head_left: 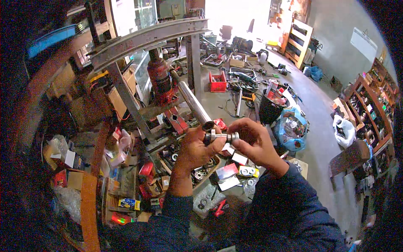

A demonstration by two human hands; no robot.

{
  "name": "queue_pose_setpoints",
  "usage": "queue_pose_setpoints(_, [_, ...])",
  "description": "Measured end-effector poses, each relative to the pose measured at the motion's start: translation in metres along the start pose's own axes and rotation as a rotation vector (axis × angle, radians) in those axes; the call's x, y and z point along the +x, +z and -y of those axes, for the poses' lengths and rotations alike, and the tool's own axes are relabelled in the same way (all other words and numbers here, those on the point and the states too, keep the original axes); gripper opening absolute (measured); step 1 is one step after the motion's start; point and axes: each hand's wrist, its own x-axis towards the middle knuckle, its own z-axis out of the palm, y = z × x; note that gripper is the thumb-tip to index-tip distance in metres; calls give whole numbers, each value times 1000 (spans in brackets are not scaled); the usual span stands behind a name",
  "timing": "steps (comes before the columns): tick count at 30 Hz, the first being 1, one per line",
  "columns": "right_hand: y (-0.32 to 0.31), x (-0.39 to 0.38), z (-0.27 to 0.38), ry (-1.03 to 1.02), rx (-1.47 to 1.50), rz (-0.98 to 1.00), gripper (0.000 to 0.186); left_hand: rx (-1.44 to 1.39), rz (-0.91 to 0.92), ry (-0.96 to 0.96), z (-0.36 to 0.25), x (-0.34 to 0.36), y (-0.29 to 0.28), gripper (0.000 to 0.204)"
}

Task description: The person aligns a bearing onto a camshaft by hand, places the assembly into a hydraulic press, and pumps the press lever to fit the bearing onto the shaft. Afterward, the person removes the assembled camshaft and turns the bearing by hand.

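Note:
In front of me, above the clutter, I hold a small stepped metal shaft (214, 135) roughly level, with a flange or collar near its left part. My left hand (193, 147) is closed round its left end, thumb along the near side. The fingertips of my right hand (260, 145) pinch the rounded right end. Just beyond my left hand is the near end of a long steel tube (195, 101), which slants up to a red bottle jack (159, 80). Whether that hand touches the tube I cannot tell.
A grey steel press frame (147, 38) stands at the left. Beneath my hands lie small boxes (228, 176) and loose parts. A red bin (217, 82), a black bucket (270, 107) and a blue bag (291, 130) are farther off. Wooden shelves (373, 109) line the right.

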Motion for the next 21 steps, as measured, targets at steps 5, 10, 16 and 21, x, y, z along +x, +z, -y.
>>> queue_pose_setpoints(5, [-1,0,6,236,-43,51,26,32,-10,31,2,1,6,17])
queue_pose_setpoints(10, [-3,5,-2,-382,-349,13,33,-325,-45,-174,3,1,13,14])
queue_pose_setpoints(16, [-2,1,-9,1,59,36,33,-270,-101,-218,3,1,16,16])
queue_pose_setpoints(21, [-3,4,-10,-319,-216,16,33,-337,-120,-305,2,2,21,16])
